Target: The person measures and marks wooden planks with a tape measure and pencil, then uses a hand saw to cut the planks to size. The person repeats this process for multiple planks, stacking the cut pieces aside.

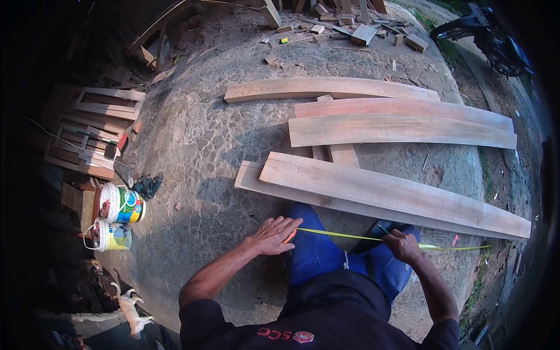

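Head view: the left hand (273,235) was clamped on an orange case (290,235), probably steadying the yellow tape (338,234) that ran rightward past the right hand (402,245), itself closed on a pencil (382,228). Beyond both hands, 5 planks (396,189) lay above rough concrete floor (181,157), some over crosspieces (344,155), likely for clearance. 2 buckets (116,235) stood left of the left hand.
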{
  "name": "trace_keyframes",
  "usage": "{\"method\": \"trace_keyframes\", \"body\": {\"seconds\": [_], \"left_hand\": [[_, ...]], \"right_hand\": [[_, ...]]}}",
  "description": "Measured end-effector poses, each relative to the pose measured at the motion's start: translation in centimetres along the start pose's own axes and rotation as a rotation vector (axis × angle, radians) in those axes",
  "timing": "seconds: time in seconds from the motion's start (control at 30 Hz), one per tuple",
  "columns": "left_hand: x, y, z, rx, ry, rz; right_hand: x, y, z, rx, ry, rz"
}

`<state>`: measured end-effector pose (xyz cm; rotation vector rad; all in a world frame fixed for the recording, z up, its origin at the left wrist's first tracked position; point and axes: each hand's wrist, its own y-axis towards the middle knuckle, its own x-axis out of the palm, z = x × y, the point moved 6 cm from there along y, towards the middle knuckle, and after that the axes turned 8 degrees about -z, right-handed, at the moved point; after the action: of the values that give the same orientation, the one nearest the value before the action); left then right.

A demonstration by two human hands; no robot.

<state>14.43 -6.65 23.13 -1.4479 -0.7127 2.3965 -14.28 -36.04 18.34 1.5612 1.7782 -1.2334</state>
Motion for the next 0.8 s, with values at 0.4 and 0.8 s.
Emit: {"method": "trace_keyframes", "body": {"seconds": [0.4,0.8], "left_hand": [[4.0,12.1,13.2,0.177,-0.137,-0.184],[3.1,16.2,14.3,0.089,-0.584,0.051]], "right_hand": [[4.4,4.6,-6.8,0.047,0.113,-0.090],[6.3,5.4,-3.2,0.382,1.212,0.629]]}}
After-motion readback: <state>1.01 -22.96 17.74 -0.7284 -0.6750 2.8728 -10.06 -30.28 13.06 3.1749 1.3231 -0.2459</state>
